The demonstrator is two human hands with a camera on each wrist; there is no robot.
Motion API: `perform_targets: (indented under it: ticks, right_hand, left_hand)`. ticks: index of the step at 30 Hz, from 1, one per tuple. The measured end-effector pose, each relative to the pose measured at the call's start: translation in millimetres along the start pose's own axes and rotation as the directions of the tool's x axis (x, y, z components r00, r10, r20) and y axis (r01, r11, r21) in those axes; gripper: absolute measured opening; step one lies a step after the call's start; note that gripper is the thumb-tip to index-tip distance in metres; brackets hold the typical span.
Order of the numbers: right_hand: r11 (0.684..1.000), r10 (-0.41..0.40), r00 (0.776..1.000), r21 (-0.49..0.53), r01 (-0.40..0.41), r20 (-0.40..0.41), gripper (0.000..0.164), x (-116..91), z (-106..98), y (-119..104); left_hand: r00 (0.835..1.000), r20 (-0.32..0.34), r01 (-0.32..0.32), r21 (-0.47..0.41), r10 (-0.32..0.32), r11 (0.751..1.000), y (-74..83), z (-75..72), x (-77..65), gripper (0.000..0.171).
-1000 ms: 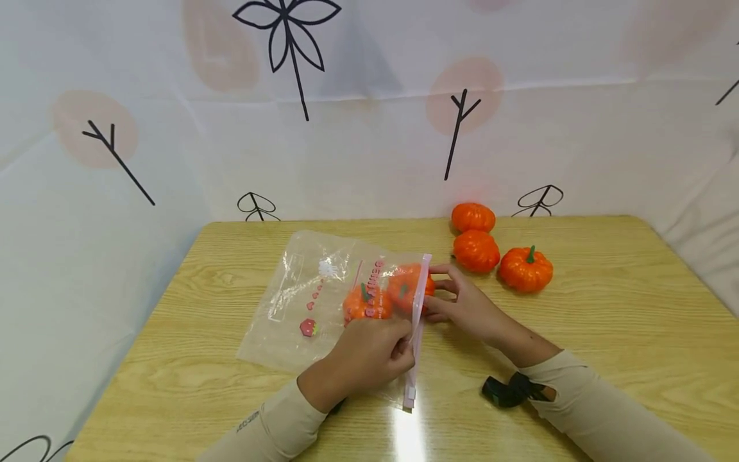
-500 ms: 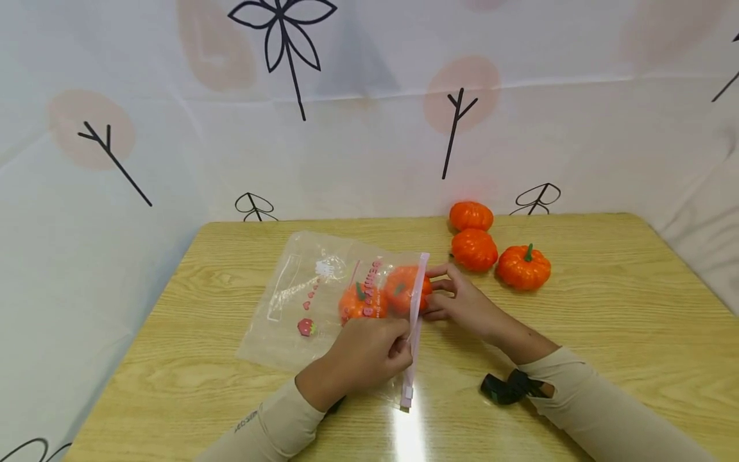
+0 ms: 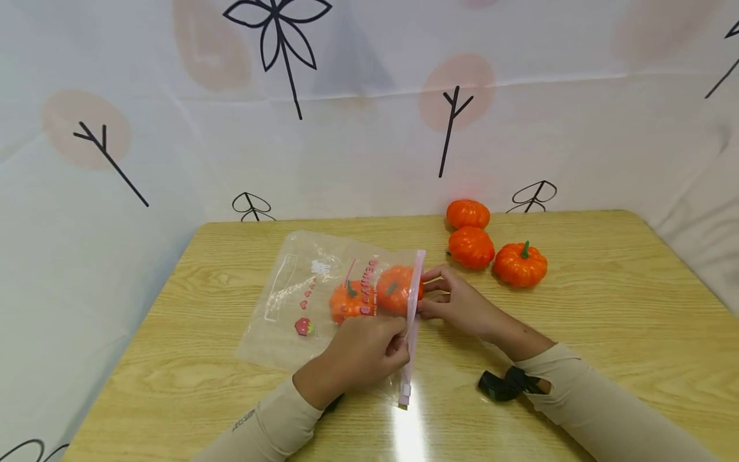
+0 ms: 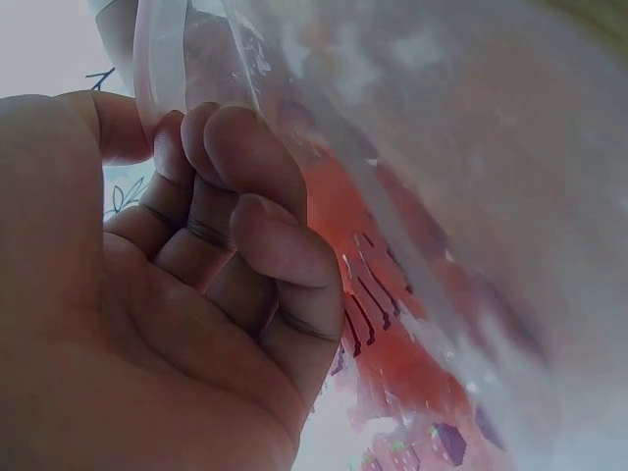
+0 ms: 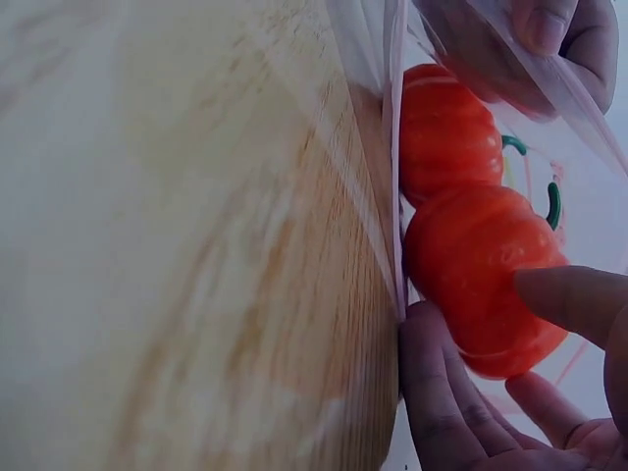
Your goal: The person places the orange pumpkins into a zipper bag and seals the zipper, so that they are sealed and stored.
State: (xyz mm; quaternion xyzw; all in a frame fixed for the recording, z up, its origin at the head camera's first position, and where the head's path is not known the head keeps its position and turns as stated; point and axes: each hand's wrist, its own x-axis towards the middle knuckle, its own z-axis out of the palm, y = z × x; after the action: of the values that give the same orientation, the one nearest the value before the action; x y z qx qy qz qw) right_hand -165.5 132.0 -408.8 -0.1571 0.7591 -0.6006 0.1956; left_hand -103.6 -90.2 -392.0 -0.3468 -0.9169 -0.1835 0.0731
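Observation:
A clear slider zip bag [image 3: 277, 340] with pink print and a pink zip edge lies flat, its mouth to the right. One orange toy pumpkin [image 3: 346, 305] with a green stem is inside. Beside it, a second toy pumpkin [image 5: 481, 265] is mostly within, at the mouth. My left hand [image 3: 369, 353] pinches the bag's upper layer by the zip edge, lifting it. At the opening, my right hand [image 3: 462, 305] holds the second pumpkin's outer end, fingertips spread around it. The left wrist view shows my curled fingers [image 4: 265, 245] with the pink zip strip [image 4: 162, 69] at the thumb.
Further back on the wooden table [image 3: 600, 308] sit a rear pumpkin [image 3: 468, 213], a middle pumpkin [image 3: 471, 248] touching it, and a right pumpkin [image 3: 521, 264] with its stem up. A black wrist strap [image 3: 502, 385] hangs under the right forearm. A patterned white cloth [image 3: 358, 160] stands behind.
My right hand has moved slightly left with the second pumpkin, which sits deeper in the bag. The first pumpkin has shifted left too. My left hand keeps its pinch on the bag.

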Motion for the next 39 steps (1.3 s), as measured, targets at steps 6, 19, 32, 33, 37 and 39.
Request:
perform_targets:
  ticks: [6, 19, 32, 33, 37, 39]
  right_hand:
    - [0.999, -0.012, 0.999, -0.037, 0.014, 0.039, 0.046, 1.1, 0.5, 1.7]
    - [0.994, -0.052, 0.993, -0.092, 0.062, 0.104, 0.034, 1.2, -0.3, 0.3]
    - [0.979, -0.026, 0.992, -0.199, 0.050, 0.123, 0.038, -1.1, -2.8, -0.5]
    - [0.976, -0.026, 0.991, -0.211, 0.053, 0.130, 0.038, -1.1, -3.0, -1.0]
    - [0.967, -0.029, 0.988, -0.245, 0.065, 0.149, 0.040, -1.0, -3.6, -1.8]
    - [0.966, -0.030, 0.989, -0.250, 0.065, 0.142, 0.039, -1.5, -4.4, -0.3]
  left_hand:
    - [1.000, 0.002, -0.006, -0.007, 0.006, 1.000, 0.2, -0.5, 0.5, 0.021]
    - [1.000, 0.022, 0.012, 0.006, -0.012, 1.000, -1.0, 1.1, -0.2, 0.021]
    - [0.996, 0.079, 0.050, -0.017, -0.049, 0.999, 1.9, 0.4, 1.0, 0.024]
    - [0.995, 0.081, 0.059, -0.020, -0.057, 0.998, 2.0, 0.3, 0.9, 0.025]
    - [0.992, 0.087, 0.091, -0.023, -0.089, 0.996, 2.3, 0.5, 0.7, 0.026]
    - [0.991, 0.092, 0.103, -0.021, -0.100, 0.994, 2.9, 1.6, 0.9, 0.027]
